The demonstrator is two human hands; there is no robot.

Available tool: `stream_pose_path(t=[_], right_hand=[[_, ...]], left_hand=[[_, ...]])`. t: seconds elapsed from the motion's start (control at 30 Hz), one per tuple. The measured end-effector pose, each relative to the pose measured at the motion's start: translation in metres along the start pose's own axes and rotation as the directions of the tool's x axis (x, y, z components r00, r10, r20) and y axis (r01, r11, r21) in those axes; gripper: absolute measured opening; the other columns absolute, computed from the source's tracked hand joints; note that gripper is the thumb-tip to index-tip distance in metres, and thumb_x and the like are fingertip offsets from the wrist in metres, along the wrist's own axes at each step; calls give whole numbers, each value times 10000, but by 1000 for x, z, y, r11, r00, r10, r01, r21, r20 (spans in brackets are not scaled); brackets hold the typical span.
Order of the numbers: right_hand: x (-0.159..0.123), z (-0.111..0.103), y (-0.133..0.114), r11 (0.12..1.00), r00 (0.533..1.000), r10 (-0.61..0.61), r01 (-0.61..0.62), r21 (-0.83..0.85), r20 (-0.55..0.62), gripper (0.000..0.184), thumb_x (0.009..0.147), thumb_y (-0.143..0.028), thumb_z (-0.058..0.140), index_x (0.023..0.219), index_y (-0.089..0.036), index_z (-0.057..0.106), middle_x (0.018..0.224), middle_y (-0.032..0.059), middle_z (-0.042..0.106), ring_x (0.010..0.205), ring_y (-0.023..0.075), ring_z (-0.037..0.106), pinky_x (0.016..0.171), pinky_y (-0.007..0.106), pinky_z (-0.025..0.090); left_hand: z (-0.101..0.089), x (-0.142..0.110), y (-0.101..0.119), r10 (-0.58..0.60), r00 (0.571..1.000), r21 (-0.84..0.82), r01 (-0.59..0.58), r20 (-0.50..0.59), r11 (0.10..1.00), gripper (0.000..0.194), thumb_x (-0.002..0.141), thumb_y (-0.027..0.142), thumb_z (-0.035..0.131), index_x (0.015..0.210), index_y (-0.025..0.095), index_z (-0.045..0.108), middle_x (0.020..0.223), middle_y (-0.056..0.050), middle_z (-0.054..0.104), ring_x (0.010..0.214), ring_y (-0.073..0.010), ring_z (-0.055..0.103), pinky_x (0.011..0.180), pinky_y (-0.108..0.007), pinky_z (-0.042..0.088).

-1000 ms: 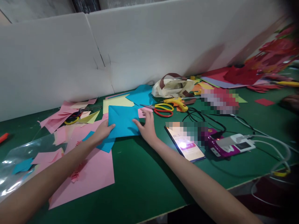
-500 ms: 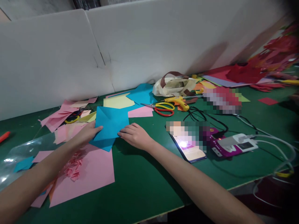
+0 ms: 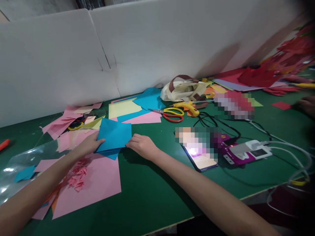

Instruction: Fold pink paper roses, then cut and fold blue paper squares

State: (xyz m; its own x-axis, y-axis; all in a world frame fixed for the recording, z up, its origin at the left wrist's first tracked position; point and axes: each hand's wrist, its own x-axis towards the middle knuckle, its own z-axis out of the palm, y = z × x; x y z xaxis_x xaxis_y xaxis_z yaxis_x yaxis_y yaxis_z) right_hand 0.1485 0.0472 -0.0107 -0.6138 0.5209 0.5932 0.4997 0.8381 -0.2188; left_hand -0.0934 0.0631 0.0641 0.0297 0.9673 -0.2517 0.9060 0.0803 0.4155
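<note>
A square of blue paper (image 3: 114, 133) is held between my two hands, slightly raised and tilted. My left hand (image 3: 91, 143) grips its left edge, thumb on top and fingers hidden beneath. At the lower right corner, my right hand (image 3: 142, 146) pinches the sheet between thumb and fingers. More blue paper shows under its lower edge; whether it is a folded part or another sheet I cannot tell. Below lies a large pink sheet (image 3: 98, 186), with several small pink folded paper pieces (image 3: 78, 180) on it beside my left forearm.
Scissors (image 3: 172, 114), a yellow glue gun (image 3: 189, 107) and a cream bag (image 3: 182, 91) lie at the back. A lit phone (image 3: 199, 160) and a purple power strip (image 3: 233, 155) with cables are on the right. Another person's hand (image 3: 306, 105) touches red paper at far right.
The blue paper has come down and toward me, its top edge lower than before. My right hand stays at its corner. At far right, another person's hand has reached in to a red piece.
</note>
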Motion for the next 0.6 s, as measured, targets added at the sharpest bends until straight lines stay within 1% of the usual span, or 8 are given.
stream_pose_path(t=[0.1, 0.17, 0.27, 0.33, 0.4, 0.47, 0.53, 0.6], right_hand=[[0, 1, -4, 997, 998, 66, -65, 30, -20, 216, 891, -266, 518, 773, -192, 683, 763, 30, 684, 747, 152, 580, 611, 255, 449], [0, 0, -6, 993, 994, 108, -106, 50, -32, 185, 847, -306, 587, 725, -196, 674, 753, 14, 685, 739, 140, 585, 604, 243, 449], [1, -2, -10, 978, 986, 163, -160, 132, -13, 220, 742, -417, 677, 689, -204, 668, 748, -5, 690, 728, 133, 590, 592, 236, 440], [1, -4, -11, 962, 984, 177, -177, 210, 18, 253, 709, -456, 688, 676, -207, 664, 759, -7, 693, 738, 133, 590, 597, 231, 436], [1, -4, -12, 949, 986, 164, -167, 266, 32, 241, 737, -439, 671, 684, -204, 655, 785, -2, 693, 760, 134, 590, 617, 227, 439], [1, -5, -12, 946, 990, 142, -141, 292, 19, 218, 791, -404, 632, 717, -199, 642, 810, 9, 688, 789, 139, 587, 658, 234, 447], [1, -8, -11, 950, 994, 112, -106, 295, -3, 203, 842, -377, 579, 765, -195, 622, 843, 27, 683, 826, 150, 586, 713, 256, 454], [2, -14, -11, 956, 996, 84, -79, 282, -7, 182, 884, -340, 523, 812, -189, 595, 897, 52, 684, 875, 162, 593, 767, 283, 455]], left_hand=[[-2, -1, 3, -52, 998, 39, 53, -38, 998, 543, 724, 474, 510, 1190, 196, 532, 1256, -154, 574, 1080, -377, 564, 831, -440, 474], [-5, -3, 6, -87, 995, 49, 90, -52, 995, 531, 722, 442, 495, 1177, 169, 514, 1196, -170, 607, 1014, -357, 605, 764, -407, 503], [-7, -7, 9, -91, 994, 54, 94, -56, 994, 483, 732, 419, 450, 1131, 154, 514, 1113, -175, 645, 944, -334, 639, 704, -382, 518], [-8, -8, 8, -78, 994, 65, 82, -71, 994, 437, 736, 396, 431, 1093, 162, 524, 1104, -169, 649, 958, -332, 634, 729, -389, 512], [-8, -7, 5, -55, 993, 81, 64, -101, 995, 392, 733, 356, 424, 1062, 173, 534, 1112, -159, 647, 1003, -338, 615, 785, -408, 496], [-8, -4, 1, -36, 990, 97, 50, -138, 994, 389, 722, 317, 426, 1062, 165, 538, 1085, -164, 653, 1017, -357, 605, 811, -437, 484], [-7, -3, -2, -19, 985, 108, 39, -174, 993, 455, 711, 285, 429, 1131, 131, 510, 1052, -185, 656, 1000, -379, 608, 811, -474, 482], [-5, -8, -1, 44, 975, 121, -17, -218, 993, 575, 699, 242, 430, 1255, 94, 426, 1174, -201, 598, 1099, -378, 554, 893, -491, 446]])
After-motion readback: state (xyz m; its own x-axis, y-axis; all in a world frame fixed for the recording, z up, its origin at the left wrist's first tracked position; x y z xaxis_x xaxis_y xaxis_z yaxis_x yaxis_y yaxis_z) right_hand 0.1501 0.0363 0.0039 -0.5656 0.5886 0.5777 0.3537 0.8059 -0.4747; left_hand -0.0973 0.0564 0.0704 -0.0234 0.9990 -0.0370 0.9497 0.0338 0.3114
